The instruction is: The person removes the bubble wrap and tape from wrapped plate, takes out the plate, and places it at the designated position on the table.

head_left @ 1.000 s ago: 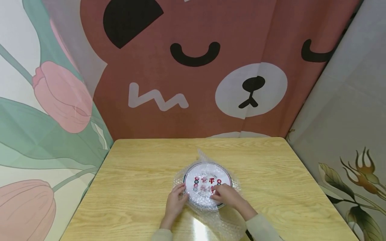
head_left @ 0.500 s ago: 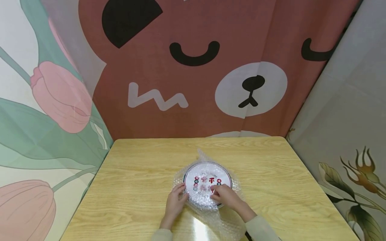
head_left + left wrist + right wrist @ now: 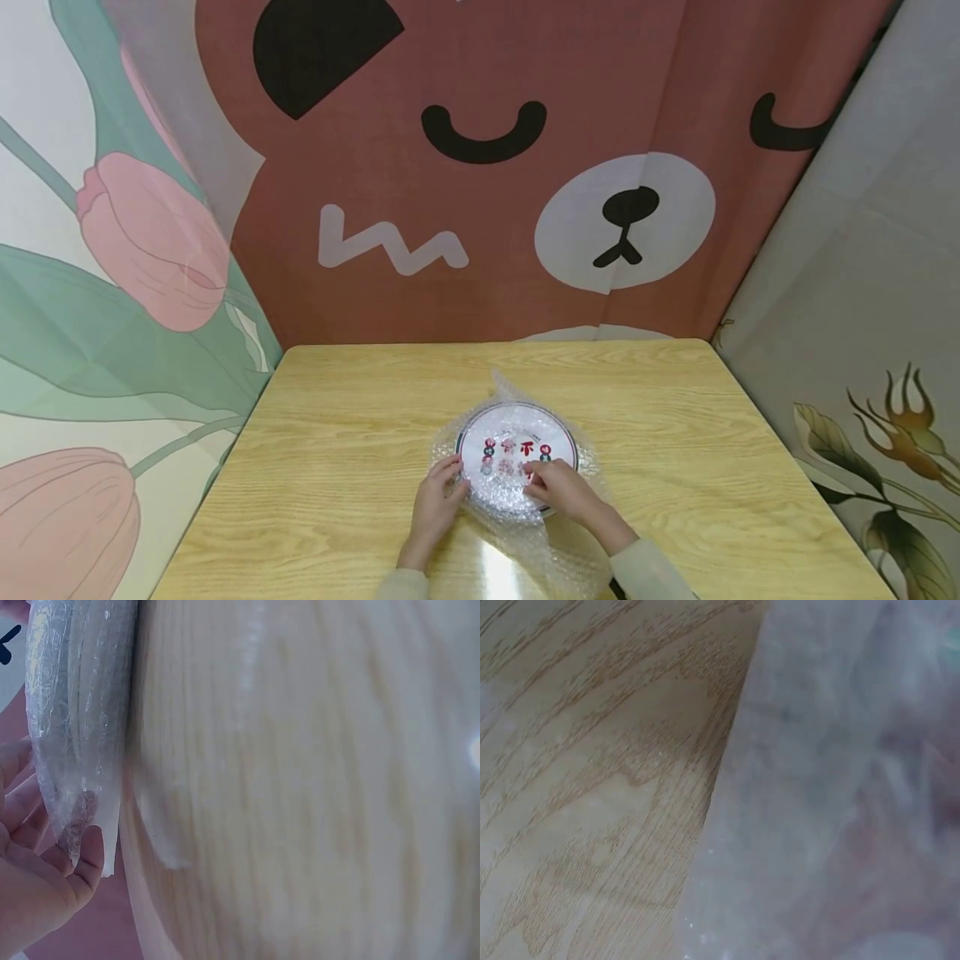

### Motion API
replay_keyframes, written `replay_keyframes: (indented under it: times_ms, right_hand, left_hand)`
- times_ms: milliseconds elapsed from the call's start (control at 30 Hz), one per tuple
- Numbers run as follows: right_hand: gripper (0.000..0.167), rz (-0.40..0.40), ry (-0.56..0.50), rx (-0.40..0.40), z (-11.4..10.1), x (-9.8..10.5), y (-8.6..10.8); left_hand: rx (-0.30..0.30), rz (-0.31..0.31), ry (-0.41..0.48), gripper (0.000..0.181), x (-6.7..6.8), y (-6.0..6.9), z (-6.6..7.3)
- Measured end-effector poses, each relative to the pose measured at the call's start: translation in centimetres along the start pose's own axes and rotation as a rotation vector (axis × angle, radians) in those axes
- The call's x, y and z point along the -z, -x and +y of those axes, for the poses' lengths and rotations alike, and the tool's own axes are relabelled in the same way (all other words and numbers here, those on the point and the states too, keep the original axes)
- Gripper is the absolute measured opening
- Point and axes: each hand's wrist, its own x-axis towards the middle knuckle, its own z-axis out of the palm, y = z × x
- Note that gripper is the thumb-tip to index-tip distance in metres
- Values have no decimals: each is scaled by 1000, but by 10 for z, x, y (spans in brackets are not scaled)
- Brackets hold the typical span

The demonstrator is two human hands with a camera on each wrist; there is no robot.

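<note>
A round, flat white piece (image 3: 513, 429) with a dark rim and red printed characters lies wrapped in clear bubble wrap (image 3: 447, 433) near the table's front. At its left edge my left hand (image 3: 435, 504) grips the wrapped rim; the left wrist view shows thumb and fingers around a folded edge of the wrap (image 3: 75, 712). My right hand (image 3: 570, 490) is over the right part of the top, its bent fingers and thumb pinching the wrap. Blurred film (image 3: 765, 787) fills much of the right wrist view, so the right fingertips are unclear there.
A light wood-grain table (image 3: 337, 417) carries the bundle. A loose tail of bubble wrap (image 3: 558, 562) trails toward the front edge, and a pointed corner of it sticks up at the back. Behind stands a bear-print curtain (image 3: 480, 308); floral cloths flank both sides.
Both hands and the wrapped round piece stay almost in place. The right fingers shift only very slightly on the wrap.
</note>
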Motion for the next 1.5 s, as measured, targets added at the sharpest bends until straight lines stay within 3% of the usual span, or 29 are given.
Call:
replay_keyframes:
  times_ms: [133, 267, 433, 600, 933, 1500]
  right_hand:
    - [24, -1, -1, 2, 0, 0, 0]
    - [24, -6, -5, 3, 0, 0, 1]
    - [24, -4, -4, 11, 0, 1, 1]
    - [24, -1, -21, 22, 0, 2, 2]
    - [27, 14, -62, 29, -4, 2, 4]
    - [29, 49, -58, 67, -13, 5, 8]
  left_hand:
    - [-36, 45, -47, 18, 0, 1, 2]
    - [-47, 106, -164, 16, 0, 1, 6]
    - [-43, 104, -254, 19, 3, -1, 13]
    - [-81, 56, -224, 19, 9, -5, 13]
    - [-115, -59, -143, 17, 15, -13, -8]
    - [-139, -142, -84, 18, 25, -18, -5]
